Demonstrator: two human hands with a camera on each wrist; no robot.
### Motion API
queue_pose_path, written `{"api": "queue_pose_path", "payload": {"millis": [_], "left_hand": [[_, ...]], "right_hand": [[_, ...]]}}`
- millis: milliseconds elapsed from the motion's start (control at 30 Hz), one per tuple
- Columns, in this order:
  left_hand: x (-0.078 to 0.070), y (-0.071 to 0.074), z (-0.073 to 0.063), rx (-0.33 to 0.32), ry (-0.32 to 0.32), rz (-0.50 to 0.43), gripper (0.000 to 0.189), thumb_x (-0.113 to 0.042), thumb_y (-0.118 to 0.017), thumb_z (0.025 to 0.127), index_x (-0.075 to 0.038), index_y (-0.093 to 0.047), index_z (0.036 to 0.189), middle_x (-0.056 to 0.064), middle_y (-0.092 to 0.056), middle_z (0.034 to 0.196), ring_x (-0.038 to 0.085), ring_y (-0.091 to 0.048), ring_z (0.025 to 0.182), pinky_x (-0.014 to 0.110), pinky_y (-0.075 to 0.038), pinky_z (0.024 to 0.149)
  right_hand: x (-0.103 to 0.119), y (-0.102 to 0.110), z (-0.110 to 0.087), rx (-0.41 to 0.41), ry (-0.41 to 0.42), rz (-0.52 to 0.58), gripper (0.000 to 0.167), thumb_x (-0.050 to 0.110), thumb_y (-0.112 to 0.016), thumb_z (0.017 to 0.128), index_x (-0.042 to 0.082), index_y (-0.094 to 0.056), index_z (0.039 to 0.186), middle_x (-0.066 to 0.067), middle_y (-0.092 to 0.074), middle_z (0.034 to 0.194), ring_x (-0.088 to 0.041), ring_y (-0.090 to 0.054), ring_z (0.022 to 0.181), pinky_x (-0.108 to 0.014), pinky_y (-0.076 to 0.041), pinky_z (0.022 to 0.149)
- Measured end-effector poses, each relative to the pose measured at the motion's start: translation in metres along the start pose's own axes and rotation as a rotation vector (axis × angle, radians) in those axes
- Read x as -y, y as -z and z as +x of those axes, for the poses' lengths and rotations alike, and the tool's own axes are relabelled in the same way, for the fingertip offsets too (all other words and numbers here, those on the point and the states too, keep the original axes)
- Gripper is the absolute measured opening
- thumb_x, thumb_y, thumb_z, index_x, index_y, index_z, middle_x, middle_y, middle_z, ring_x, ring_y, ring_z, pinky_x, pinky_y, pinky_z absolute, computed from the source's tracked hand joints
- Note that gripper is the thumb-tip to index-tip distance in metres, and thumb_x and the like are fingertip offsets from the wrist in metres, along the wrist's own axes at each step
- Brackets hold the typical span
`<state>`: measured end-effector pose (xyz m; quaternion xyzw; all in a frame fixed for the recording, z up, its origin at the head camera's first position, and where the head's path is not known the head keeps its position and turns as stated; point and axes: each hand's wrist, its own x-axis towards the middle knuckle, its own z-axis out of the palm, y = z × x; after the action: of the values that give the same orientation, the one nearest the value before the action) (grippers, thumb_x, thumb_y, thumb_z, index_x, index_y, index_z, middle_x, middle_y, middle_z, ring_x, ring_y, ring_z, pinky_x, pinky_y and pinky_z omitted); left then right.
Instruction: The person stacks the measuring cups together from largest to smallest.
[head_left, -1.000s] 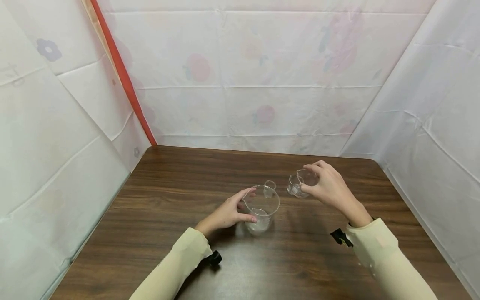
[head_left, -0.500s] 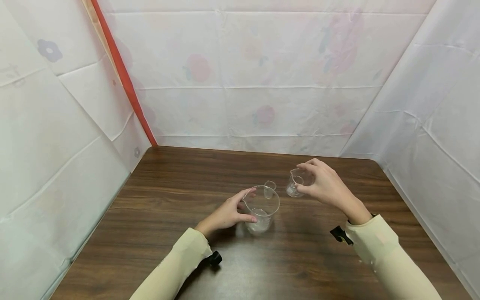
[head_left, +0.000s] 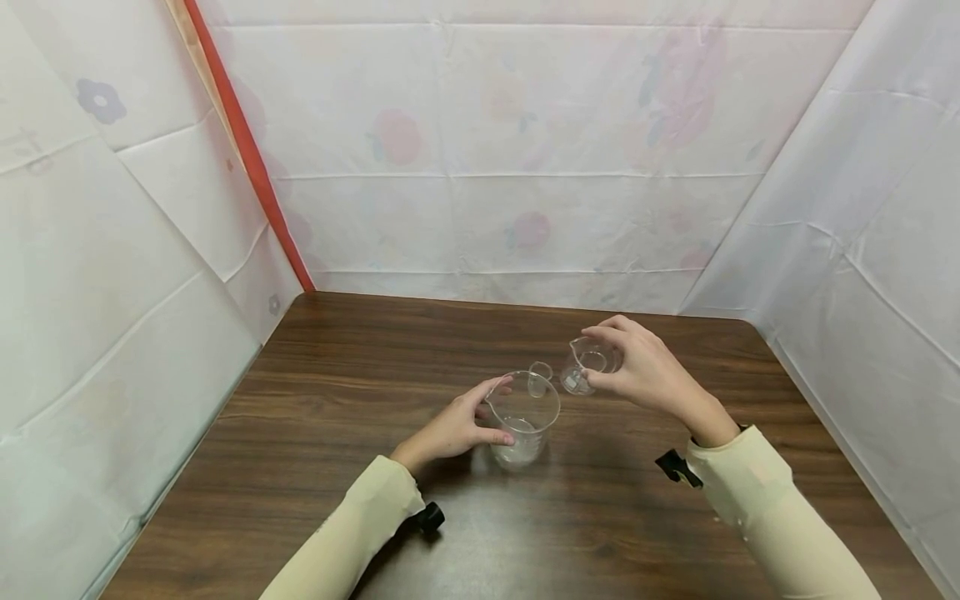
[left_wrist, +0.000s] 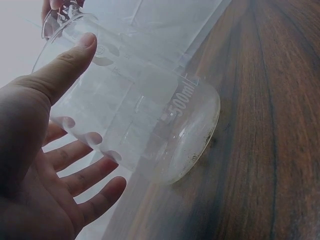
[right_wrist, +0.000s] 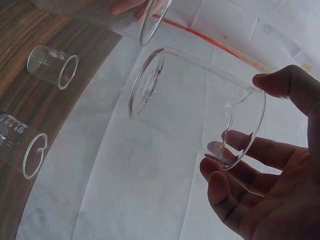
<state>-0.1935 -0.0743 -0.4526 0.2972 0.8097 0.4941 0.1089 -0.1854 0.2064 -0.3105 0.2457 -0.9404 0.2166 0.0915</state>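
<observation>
My left hand (head_left: 453,425) wraps thumb and fingers around a large clear glass beaker (head_left: 522,446) standing upright on the table. Its print (left_wrist: 181,100) reads 500ml in the left wrist view. To the right, my right hand (head_left: 651,372) holds a smaller glass beaker (right_wrist: 190,95) by the rim, thumb on one side and fingertips on the other. That beaker is raised above the table, close to the right of the large one. It looks empty. A small beaker (right_wrist: 50,66) and another small beaker with white markings (right_wrist: 20,145) stand on the table in the right wrist view.
The dark wood-grain table (head_left: 345,367) is enclosed by white patterned sheets (head_left: 480,150) at the back and sides. A red strip (head_left: 247,150) runs down the back left corner. Black wrist devices (head_left: 430,517) sit below the cuffs.
My right hand has moved left with the smaller beaker, toward the large one. It now overlaps the place where a small beaker showed before. My left hand and the large beaker stay put.
</observation>
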Motion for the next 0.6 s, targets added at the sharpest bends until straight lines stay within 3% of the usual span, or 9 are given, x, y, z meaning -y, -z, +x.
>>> {"api": "queue_pose_path", "payload": {"millis": [233, 467, 600], "left_hand": [[0.0004, 0.0004, 0.0001, 0.003, 0.013, -0.003, 0.087, -0.029, -0.078, 0.084, -0.023, -0.027, 0.154, 0.015, -0.041, 0.15, 0.032, -0.046, 0.134, 0.05, -0.046, 0.102], [-0.0009, 0.0008, 0.0005, -0.002, 0.008, -0.003, 0.087, -0.032, -0.078, 0.084, -0.023, -0.027, 0.154, 0.015, -0.042, 0.149, 0.033, -0.049, 0.131, 0.05, -0.047, 0.101], [-0.0016, 0.0006, 0.0006, 0.0, 0.006, -0.006, 0.088, -0.032, -0.078, 0.083, -0.022, -0.027, 0.154, 0.016, -0.043, 0.149, 0.033, -0.049, 0.13, 0.05, -0.047, 0.101]], "right_hand": [[0.0028, -0.0012, 0.0024, 0.005, 0.029, 0.028, 0.046, 0.017, -0.074, 0.079, 0.006, -0.066, 0.123, -0.01, -0.064, 0.114, -0.026, -0.058, 0.093, -0.038, -0.045, 0.077], [0.0035, -0.0045, 0.0049, 0.015, 0.054, 0.075, 0.044, 0.017, -0.076, 0.079, 0.009, -0.066, 0.122, -0.006, -0.064, 0.114, -0.015, -0.057, 0.082, -0.029, -0.047, 0.069], [0.0058, -0.0063, 0.0066, 0.035, 0.07, 0.069, 0.045, 0.018, -0.076, 0.08, 0.01, -0.066, 0.123, -0.006, -0.063, 0.114, -0.017, -0.058, 0.088, -0.03, -0.047, 0.071]]}}
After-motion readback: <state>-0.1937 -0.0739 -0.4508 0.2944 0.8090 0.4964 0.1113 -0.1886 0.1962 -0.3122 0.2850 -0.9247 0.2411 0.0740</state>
